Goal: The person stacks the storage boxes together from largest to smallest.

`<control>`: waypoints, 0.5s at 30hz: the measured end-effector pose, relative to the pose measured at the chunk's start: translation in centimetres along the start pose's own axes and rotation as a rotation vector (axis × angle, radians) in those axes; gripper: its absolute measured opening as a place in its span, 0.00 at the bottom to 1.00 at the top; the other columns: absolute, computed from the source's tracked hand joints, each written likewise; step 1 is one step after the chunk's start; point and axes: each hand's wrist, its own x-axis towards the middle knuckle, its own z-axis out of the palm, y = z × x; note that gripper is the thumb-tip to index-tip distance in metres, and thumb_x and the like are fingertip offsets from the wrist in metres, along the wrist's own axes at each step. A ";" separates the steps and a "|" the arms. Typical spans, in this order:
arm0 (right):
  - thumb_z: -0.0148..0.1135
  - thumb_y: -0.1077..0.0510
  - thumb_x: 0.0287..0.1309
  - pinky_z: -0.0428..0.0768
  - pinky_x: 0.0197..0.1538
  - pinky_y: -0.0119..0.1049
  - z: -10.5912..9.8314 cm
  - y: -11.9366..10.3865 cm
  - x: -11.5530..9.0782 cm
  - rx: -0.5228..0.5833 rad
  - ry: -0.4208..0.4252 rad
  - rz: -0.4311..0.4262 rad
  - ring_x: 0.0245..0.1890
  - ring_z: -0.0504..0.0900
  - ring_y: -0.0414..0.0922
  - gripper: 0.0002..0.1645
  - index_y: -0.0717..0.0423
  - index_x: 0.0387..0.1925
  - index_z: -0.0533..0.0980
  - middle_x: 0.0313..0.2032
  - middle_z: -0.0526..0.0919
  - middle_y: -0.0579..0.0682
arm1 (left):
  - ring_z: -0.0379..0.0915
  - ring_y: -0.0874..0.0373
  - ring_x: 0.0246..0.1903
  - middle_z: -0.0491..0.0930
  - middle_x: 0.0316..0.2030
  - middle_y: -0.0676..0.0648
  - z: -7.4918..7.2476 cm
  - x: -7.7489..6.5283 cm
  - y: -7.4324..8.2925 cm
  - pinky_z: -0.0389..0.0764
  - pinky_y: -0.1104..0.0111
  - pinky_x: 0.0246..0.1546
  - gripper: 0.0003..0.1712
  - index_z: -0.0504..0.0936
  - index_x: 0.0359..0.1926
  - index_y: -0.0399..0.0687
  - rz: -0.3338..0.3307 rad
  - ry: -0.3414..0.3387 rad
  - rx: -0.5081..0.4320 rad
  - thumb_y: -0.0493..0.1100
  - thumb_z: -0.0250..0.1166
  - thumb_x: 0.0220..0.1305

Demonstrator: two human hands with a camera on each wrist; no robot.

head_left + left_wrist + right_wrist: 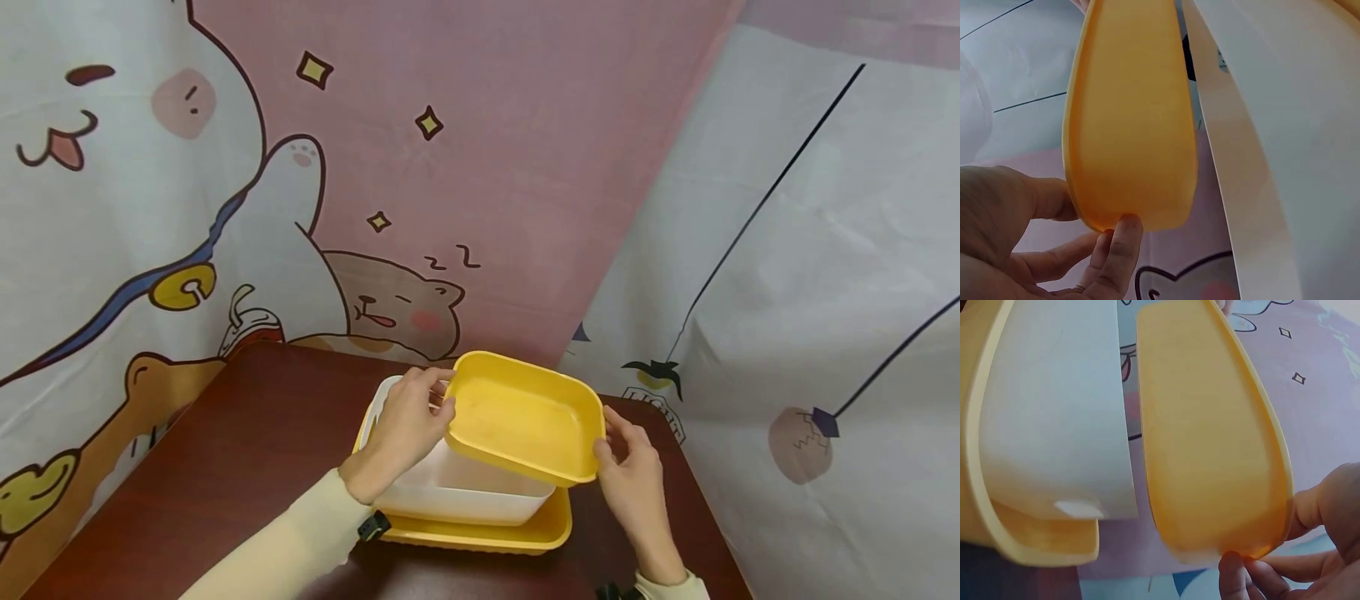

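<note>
A small yellow tray [525, 412] with rounded corners is held up by its two short ends. My left hand [411, 425] grips its left end, thumb at the rim and fingertips under the base in the left wrist view. At the opposite end my right hand [632, 471] pinches the rim, with fingers [1233, 575] against the underside. Beneath it stands a white bin [457, 500], partly hidden by the tray and my left hand. The white bin sits inside a larger yellow tray [555, 521], whose front and right edges show.
The stacked containers stand on a dark red-brown table [262, 433]. Behind the table hangs a pink and white cartoon-printed cloth [525, 167], which continues down the right side. Dark bands [373, 525] are strapped around both wrists.
</note>
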 end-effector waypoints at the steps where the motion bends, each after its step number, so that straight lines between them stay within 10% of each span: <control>1: 0.64 0.64 0.83 0.88 0.51 0.21 0.2 -0.1 0.0 0.002 -0.009 -0.003 0.61 0.90 0.59 0.33 0.61 0.84 0.76 0.65 0.85 0.65 | 0.90 0.51 0.42 0.88 0.45 0.39 -0.2 0.0 -0.3 0.95 0.62 0.43 0.23 0.90 0.67 0.35 -0.004 0.004 0.009 0.34 0.75 0.74; 15: 0.71 0.62 0.80 0.94 0.63 0.46 2.7 -1.0 0.5 0.009 -0.159 -0.067 0.63 0.91 0.57 0.35 0.62 0.83 0.76 0.64 0.88 0.62 | 0.88 0.50 0.44 0.88 0.47 0.38 -2.6 -0.8 -3.6 0.95 0.63 0.42 0.24 0.90 0.67 0.32 -0.096 -0.026 0.070 0.32 0.76 0.72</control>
